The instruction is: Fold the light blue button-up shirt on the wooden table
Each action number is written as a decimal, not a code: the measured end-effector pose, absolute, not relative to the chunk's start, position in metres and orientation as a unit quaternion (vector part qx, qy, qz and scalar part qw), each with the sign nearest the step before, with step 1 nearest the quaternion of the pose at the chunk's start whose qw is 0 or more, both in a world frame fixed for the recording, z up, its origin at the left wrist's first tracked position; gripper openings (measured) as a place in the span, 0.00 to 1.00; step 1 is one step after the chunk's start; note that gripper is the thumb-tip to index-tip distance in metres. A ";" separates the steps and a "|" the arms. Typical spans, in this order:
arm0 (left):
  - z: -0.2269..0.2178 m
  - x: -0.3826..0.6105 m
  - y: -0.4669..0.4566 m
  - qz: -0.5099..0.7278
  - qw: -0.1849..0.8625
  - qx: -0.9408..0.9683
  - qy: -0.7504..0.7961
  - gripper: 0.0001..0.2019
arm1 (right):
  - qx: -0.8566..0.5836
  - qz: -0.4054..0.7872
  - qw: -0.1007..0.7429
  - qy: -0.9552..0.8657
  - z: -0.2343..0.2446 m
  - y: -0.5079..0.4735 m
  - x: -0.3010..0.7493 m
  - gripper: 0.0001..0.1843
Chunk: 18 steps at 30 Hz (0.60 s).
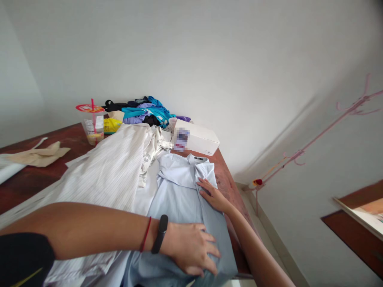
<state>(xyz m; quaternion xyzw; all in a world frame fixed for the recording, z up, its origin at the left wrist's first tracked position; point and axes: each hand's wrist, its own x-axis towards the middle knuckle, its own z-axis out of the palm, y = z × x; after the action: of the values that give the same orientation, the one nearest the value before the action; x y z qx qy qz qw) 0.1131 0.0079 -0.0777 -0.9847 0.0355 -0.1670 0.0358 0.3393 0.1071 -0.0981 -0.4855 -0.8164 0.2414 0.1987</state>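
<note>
A light blue collared shirt (176,195) lies folded on the dark wooden table (227,175). My left hand (191,249) rests flat on its lower part with fingers spread; a black band and a red thread are on that wrist. My right hand (213,195) lies flat on the shirt's right edge, just below the collar, fingers stretched out. Neither hand holds anything.
A white striped garment (110,171) lies left of the blue shirt. Behind are a white box (199,137), a heap of blue and purple clothes (146,111), a plastic cup with a red straw (93,123) and a beige cloth (42,154). A pink rack (317,137) stands at right.
</note>
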 end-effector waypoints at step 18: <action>-0.076 0.120 -0.014 -0.219 -0.001 -0.976 -0.007 0.13 | -0.648 0.192 -0.023 -0.737 -0.041 0.129 0.299 0.20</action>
<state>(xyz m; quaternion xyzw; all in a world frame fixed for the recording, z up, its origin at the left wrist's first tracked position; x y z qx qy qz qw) 0.1200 -0.0141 -0.0757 -0.9758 -0.0065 -0.2186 -0.0007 0.2991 0.1289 -0.0407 -0.6483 -0.7365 0.1916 -0.0234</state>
